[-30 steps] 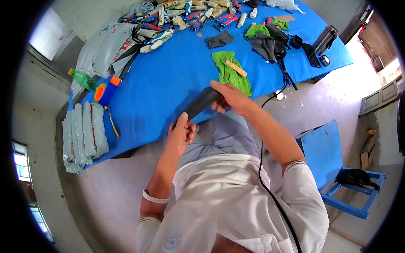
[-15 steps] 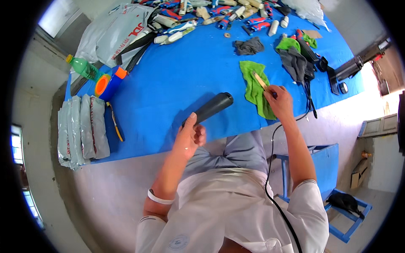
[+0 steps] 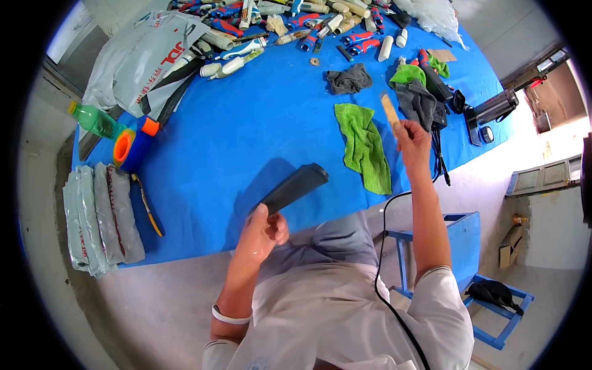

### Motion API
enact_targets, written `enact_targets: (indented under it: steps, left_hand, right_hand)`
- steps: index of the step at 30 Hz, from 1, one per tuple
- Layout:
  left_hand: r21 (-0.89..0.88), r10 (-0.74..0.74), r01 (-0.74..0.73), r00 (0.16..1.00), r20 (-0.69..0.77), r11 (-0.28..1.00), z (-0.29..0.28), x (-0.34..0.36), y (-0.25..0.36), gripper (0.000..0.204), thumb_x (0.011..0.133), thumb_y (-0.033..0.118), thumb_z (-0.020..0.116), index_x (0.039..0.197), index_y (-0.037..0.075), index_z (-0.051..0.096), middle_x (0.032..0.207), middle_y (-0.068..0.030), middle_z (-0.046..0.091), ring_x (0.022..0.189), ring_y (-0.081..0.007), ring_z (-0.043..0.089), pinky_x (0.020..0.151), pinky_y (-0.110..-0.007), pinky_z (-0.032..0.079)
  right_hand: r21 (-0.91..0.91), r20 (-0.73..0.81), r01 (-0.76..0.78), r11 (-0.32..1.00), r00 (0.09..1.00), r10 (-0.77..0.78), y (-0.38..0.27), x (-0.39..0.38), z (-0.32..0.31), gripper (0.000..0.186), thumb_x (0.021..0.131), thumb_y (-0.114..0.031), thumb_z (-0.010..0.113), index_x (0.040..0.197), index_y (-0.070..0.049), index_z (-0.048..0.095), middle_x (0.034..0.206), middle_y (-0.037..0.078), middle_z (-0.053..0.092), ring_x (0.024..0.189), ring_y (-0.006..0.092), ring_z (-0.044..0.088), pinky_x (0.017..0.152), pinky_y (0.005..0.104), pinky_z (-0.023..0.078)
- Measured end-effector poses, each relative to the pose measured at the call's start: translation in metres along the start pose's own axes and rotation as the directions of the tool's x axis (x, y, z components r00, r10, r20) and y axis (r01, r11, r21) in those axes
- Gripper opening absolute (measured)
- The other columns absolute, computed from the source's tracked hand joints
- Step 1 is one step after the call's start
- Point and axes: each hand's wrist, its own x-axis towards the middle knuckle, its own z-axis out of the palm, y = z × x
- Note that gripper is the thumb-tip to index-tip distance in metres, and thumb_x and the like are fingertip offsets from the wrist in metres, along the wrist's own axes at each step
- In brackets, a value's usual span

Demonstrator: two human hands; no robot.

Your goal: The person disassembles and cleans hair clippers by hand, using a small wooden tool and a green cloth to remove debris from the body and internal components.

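Observation:
My left hand [image 3: 262, 237] is closed round the near end of a dark grey, hollow-looking tapered piece [image 3: 290, 188], which slants up to the right above the blue table. In my right hand [image 3: 413, 142], between thumb and fingers, is a narrow tan stick-like tool [image 3: 389, 110] pointing up and away; its far tip looks greyer. A crumpled green cloth [image 3: 364, 148] lies on the table just left of that hand, apart from the tool. Beyond the right hand lies a dark grey cloth [image 3: 414, 98] with a black corded device [image 3: 435, 85] beside it.
Several used handle-shaped parts [image 3: 308, 40] are heaped along the far edge. At left are a green bottle [image 3: 95, 120], a blue-and-orange container [image 3: 137, 145], a toothbrush [image 3: 147, 206] and grey plastic packets [image 3: 102, 219]. A black cord [image 3: 380, 265] crosses my body. A blue stool [image 3: 462, 240] stands right.
My right hand has lifted the tan tool off the green cloth. The dark piece in my left hand has turned a little. The whole view has shifted slightly.

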Motion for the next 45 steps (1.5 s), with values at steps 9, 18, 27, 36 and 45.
enact_targets:
  steps: [9, 18, 27, 36, 45]
  left_hand:
    - [-0.136, -0.119, 0.148, 0.973, 0.198, 0.980, -0.021, 0.009, -0.010, 0.040, 0.098, 0.045, 0.056, 0.090, 0.006, 0.058, 0.071, -0.0061, 0.058, 0.059, -0.0173, 0.050, 0.057, -0.032, 0.041]
    - [-0.164, -0.036, 0.073, 0.975, 0.220, 0.984, -0.017, 0.002, -0.004, 0.037, 0.097, 0.043, 0.059, 0.112, 0.009, 0.055, 0.078, -0.0063, 0.059, 0.067, -0.0164, 0.051, 0.059, -0.031, 0.040]
    - [-0.258, -0.035, 0.105, 0.964, 0.263, 0.960, -0.015, 0.006, -0.007, 0.032, 0.098, 0.034, 0.061, 0.113, 0.006, 0.054, 0.079, -0.0068, 0.061, 0.068, -0.0153, 0.054, 0.061, -0.030, 0.044]
    - [-0.220, 0.008, 0.060, 0.956, 0.295, 0.974, -0.021, 0.001, -0.014, 0.038, 0.098, 0.031, 0.062, 0.121, 0.003, 0.052, 0.079, -0.0063, 0.061, 0.066, -0.0136, 0.055, 0.059, -0.028, 0.044]
    - [-0.042, -0.011, 0.019, 0.982, 0.186, 0.999, -0.018, -0.007, -0.008, 0.046, 0.096, 0.027, 0.062, 0.131, 0.002, 0.048, 0.075, -0.0075, 0.058, 0.063, -0.0142, 0.050, 0.056, -0.029, 0.040]
  right_hand:
    - [0.269, 0.238, -0.225, 0.937, 0.958, 0.162, -0.020, 0.006, 0.042, 0.015, 0.094, -0.019, 0.064, 0.096, -0.004, 0.066, 0.078, 0.000, 0.062, 0.062, 0.0075, 0.055, 0.056, 0.0223, 0.044]
    - [0.044, 0.771, -0.098, 0.994, 0.636, 0.029, -0.148, -0.015, 0.179, 0.012, 0.090, -0.013, 0.067, 0.097, -0.004, 0.063, 0.078, 0.004, 0.065, 0.061, 0.0082, 0.054, 0.053, 0.0228, 0.041]
    - [-0.090, 0.973, 0.165, 0.982, 0.225, 0.051, -0.172, -0.072, 0.364, 0.020, 0.087, -0.011, 0.065, 0.103, 0.000, 0.059, 0.084, 0.011, 0.067, 0.064, 0.0156, 0.064, 0.058, 0.0280, 0.053]
    - [0.013, 0.943, 0.361, 0.933, 0.307, -0.132, -0.164, -0.060, 0.378, 0.024, 0.087, -0.021, 0.061, 0.095, 0.000, 0.068, 0.084, 0.015, 0.068, 0.072, 0.0230, 0.066, 0.068, 0.0358, 0.052]
    - [-0.393, 0.602, 0.516, 0.761, 0.770, -0.211, -0.126, -0.017, 0.144, 0.045, 0.094, -0.043, 0.062, 0.089, 0.001, 0.067, 0.068, 0.010, 0.064, 0.061, 0.0170, 0.061, 0.058, 0.0324, 0.048]
